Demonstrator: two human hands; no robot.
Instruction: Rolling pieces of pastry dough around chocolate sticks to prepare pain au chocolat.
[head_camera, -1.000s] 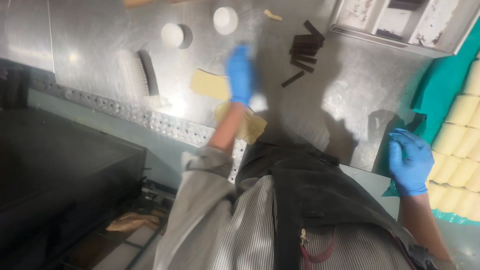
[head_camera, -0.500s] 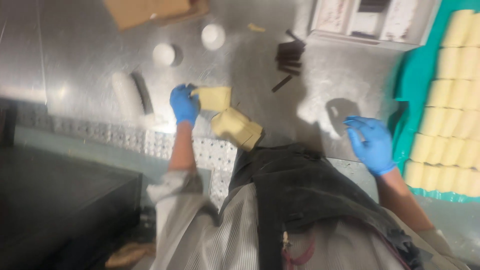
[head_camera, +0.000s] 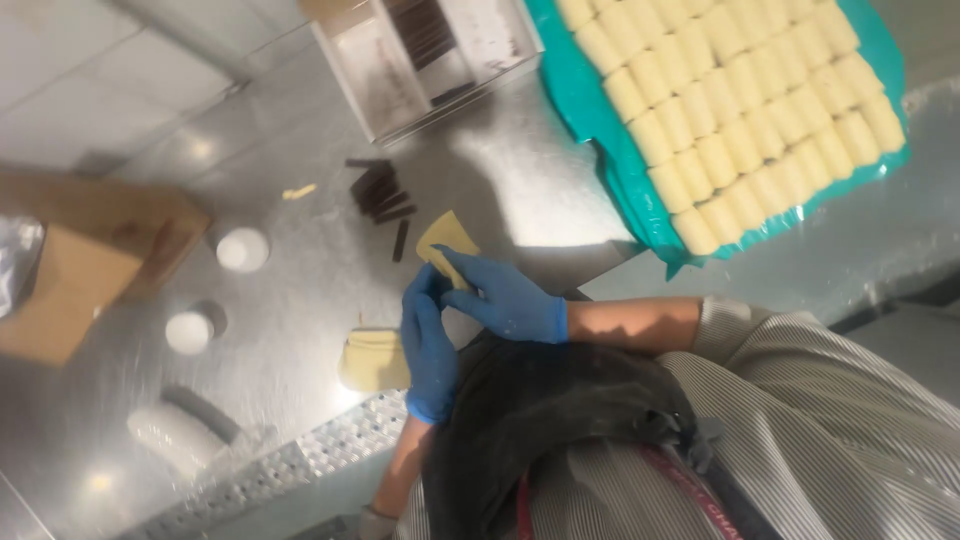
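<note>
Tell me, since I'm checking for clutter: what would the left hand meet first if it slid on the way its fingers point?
Probably the dough sheet that the left hand already touches; beyond it lie the dark chocolate sticks. Depth is unclear.

Two dough sheets (head_camera: 446, 240) (pale), two white cups (head_camera: 242, 249).

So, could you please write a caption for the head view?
Both gloved hands, left hand and right hand, pinch a dough sheet beside chocolate sticks on a steel table.

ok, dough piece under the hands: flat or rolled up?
Flat at its far end: the dough sheet lies spread on the steel table. The left hand and right hand hide the near edge; cannot tell there.
</note>
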